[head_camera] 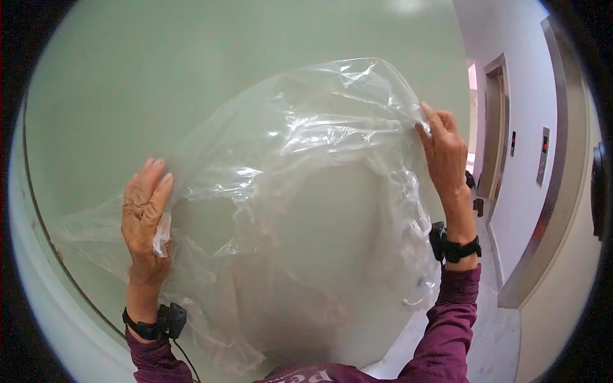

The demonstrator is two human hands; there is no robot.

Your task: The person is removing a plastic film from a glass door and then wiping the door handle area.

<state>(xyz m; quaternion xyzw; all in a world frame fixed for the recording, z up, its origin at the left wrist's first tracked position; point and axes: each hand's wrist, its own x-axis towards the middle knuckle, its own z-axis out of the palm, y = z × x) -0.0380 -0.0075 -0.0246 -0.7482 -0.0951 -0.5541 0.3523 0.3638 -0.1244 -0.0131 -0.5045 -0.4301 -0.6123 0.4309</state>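
Note:
A large clear plastic sheet (pixel 335 129), crumpled and shiny, spreads between my hands in front of a pale green surface (pixel 191 72). The fingertips of my right hand (pixel 443 143) pinch its upper right edge. At the left, my left hand (pixel 147 206) is raised flat with its fingers pointing up, and a fold of the sheet lies by its thumb side. Whether the left hand grips that fold is not plain. The sheet trails past the left wrist and hangs down towards my body. Both wrists carry black strapped devices.
Along the right side runs a white wall (pixel 527 110) with metal-framed elevator doorways (pixel 495 129) and a call panel (pixel 543 155). A pale floor (pixel 493 330) shows at lower right. A dark seam (pixel 62 263) edges the green surface at left, and a cable hangs from the left wrist device.

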